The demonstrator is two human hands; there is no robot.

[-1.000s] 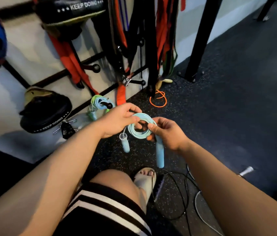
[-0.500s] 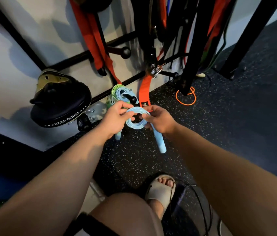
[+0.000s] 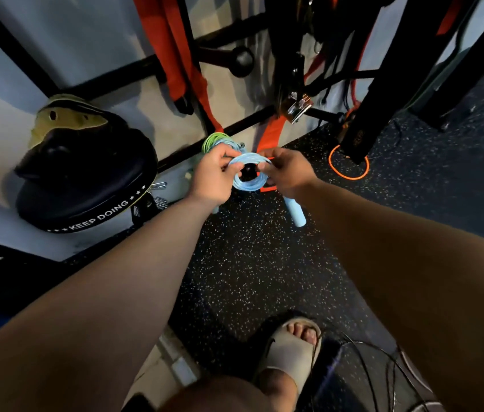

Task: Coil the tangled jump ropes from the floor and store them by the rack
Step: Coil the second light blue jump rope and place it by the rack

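Left hand (image 3: 214, 181) and right hand (image 3: 287, 173) pinch opposite rims of the blue jump rope coil (image 3: 246, 186); its opening faces the black peg knob (image 3: 248, 171) just beyond

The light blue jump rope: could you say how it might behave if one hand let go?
Likely floppy: left hand and right hand pinch the light blue jump rope in loops. Its handle dangles freely, so that may drag loops loose. Probably light: thin cord.

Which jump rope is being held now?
The light-blue coil, gripped by the left hand and right hand. The green coil is by the rack; the orange rope lies on the floor.
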